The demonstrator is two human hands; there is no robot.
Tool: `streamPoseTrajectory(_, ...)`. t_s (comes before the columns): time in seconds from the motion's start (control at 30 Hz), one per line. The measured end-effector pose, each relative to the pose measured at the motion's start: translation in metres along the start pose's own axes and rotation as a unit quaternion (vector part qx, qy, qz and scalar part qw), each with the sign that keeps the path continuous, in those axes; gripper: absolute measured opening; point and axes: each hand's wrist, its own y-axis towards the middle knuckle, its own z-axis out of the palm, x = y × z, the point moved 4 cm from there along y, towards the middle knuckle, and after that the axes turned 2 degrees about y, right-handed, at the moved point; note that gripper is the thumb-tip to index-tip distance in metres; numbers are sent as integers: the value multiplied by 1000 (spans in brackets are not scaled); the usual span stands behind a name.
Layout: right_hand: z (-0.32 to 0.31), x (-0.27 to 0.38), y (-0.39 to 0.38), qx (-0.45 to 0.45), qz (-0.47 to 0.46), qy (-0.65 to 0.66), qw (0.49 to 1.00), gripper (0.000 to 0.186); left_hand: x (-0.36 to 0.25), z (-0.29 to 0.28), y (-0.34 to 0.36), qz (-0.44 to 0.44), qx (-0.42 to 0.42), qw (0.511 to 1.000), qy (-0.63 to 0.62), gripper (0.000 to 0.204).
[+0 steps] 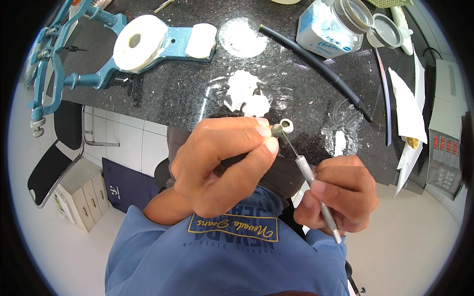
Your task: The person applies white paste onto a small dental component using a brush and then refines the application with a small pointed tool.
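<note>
My left hand pinches a small silvery metal piece with a ring-shaped top between thumb and fingertips, just above the front edge of the dark speckled worktop. My right hand grips a knurled metal tool with a thin needle-like shaft. The shaft's tip reaches up to the metal piece; whether it touches cannot be made out clearly. White powder patches lie on the worktop just beyond my fingers.
A blue metal frame with white mounting plates stands at left. A dark rod, white jar, small lidded cup and white paper lie toward the right, beside a grey device. A chair is at lower left.
</note>
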Motion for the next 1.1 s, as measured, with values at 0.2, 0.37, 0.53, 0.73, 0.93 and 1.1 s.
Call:
streamPoseTrajectory(0.2, 0, 1, 0, 0, 2, -3, 1000, 29, 0, 2, 0, 7, 13, 1000, 15, 35)
streamPoseTrajectory(0.37, 1, -2, -1, -8, -10, 8, 1000, 27, -1, 2, 1, 13, 13, 1000, 13, 35)
streamPoseTrajectory(0.53, 1, -1, 0, -8, -14, 3, 1000, 27, -1, 2, -1, 16, 7, 1000, 15, 35)
streamPoseTrajectory(0.73, 1, -1, -1, -16, -16, 2, 1000, 25, -2, 2, 0, 24, 11, 999, 21, 34)
streamPoseTrajectory(0.93, 2, -1, 0, -17, -10, 0, 1000, 24, 0, 6, -2, 30, 12, 999, 31, 35)
streamPoseTrajectory(1.1, -2, 0, -2, -23, 3, 35, 999, 27, 3, 0, -3, 31, -47, 998, -31, 27)
